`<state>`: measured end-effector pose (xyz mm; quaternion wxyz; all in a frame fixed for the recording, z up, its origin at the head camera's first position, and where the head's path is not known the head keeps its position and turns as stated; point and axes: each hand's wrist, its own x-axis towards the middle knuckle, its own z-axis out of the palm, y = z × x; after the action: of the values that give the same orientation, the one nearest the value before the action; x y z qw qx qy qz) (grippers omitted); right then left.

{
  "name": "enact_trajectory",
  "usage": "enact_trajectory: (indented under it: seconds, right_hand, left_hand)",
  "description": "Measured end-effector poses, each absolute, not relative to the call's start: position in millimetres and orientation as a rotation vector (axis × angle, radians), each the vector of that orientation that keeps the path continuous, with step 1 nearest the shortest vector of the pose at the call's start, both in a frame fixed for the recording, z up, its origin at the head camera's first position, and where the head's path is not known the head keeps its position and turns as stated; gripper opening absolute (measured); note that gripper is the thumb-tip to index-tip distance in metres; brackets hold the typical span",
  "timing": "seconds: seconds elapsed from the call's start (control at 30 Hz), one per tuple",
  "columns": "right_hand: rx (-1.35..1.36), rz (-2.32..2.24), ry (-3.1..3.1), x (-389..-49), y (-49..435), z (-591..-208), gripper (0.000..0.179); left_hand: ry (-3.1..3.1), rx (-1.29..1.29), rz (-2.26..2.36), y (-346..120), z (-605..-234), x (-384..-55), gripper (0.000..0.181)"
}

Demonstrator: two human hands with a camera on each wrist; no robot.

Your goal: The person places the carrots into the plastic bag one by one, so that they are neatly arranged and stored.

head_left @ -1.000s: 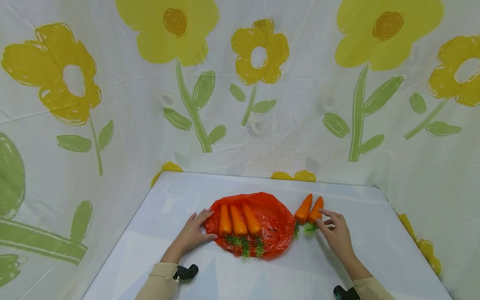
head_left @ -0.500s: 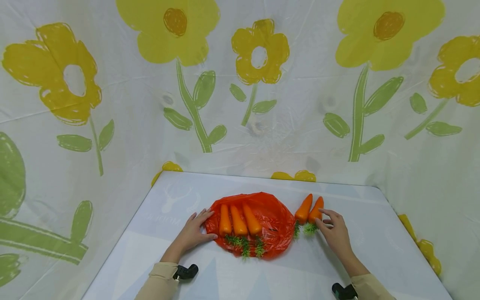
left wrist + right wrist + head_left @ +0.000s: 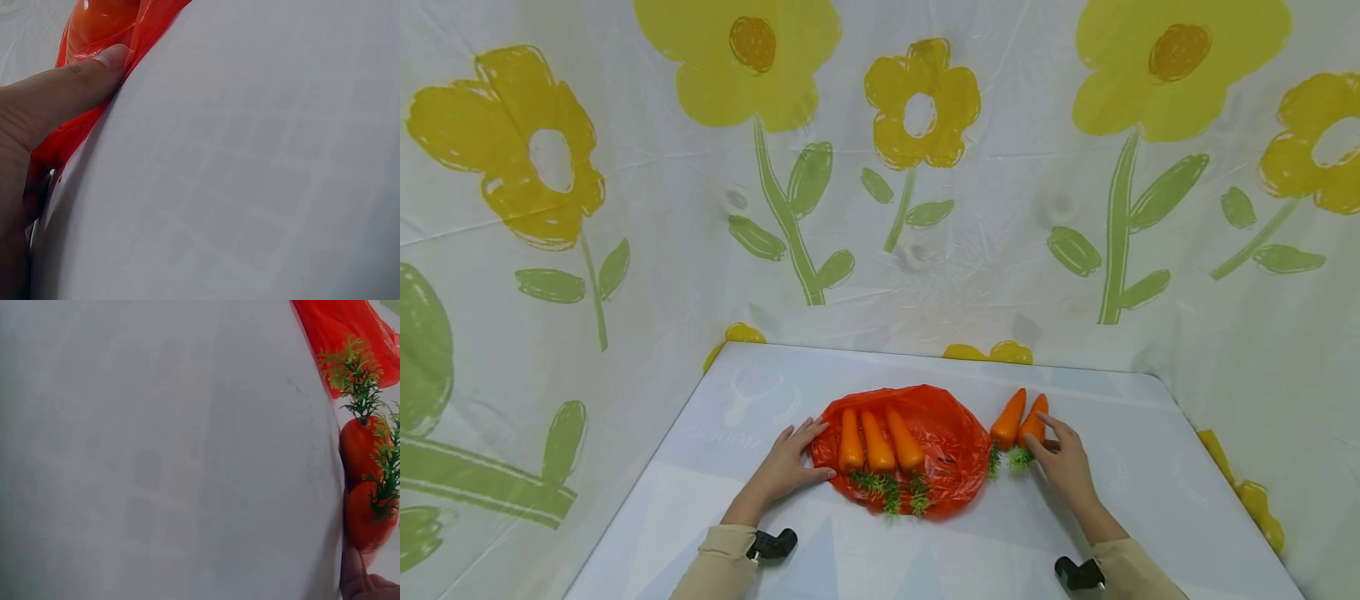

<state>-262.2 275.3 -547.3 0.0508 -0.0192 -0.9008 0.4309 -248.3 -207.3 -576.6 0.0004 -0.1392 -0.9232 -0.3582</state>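
Observation:
My left hand [image 3: 786, 463] rests at the left edge of a red plastic bag [image 3: 953, 450], fingers extended and thumb apart. In the left wrist view its thumb [image 3: 78, 87] lies on the bag [image 3: 78, 128]. Three orange carrots [image 3: 877, 442] with green leafy tops lie side by side on the bag. Two more carrots lie close together right of it: a left one [image 3: 1009, 418] and a right one [image 3: 1032, 423]. My right hand [image 3: 1066, 468] pinches the right one between thumb and fingers. The right wrist view shows both leafy ends and only part of this hand [image 3: 369, 584].
The bag and carrots lie on a white table [image 3: 880, 558] with faint printed patterns. Behind it hangs a pale curtain [image 3: 1000, 208] with yellow flowers. A black device [image 3: 772, 545] is strapped to the left wrist, another [image 3: 1078, 573] to the right.
My right hand has shifted slightly left and closed in on the right-hand loose carrot. The left hand, bag and carrots look unmoved.

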Motion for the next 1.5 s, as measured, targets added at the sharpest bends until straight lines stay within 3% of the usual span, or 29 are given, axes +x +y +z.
enact_trajectory:
  seconds: [0.53,1.5]
  right_hand:
    - [-0.067,1.249,-2.776,-273,272,-551,0.057]
    - [-0.235,1.214,-2.795,-259,271,-545,0.053]
  left_hand:
    - [-2.894,-0.426,-1.129,-208,-578,-248,0.088]
    - [-2.898,-0.428,-1.140,-207,-574,-247,0.089]
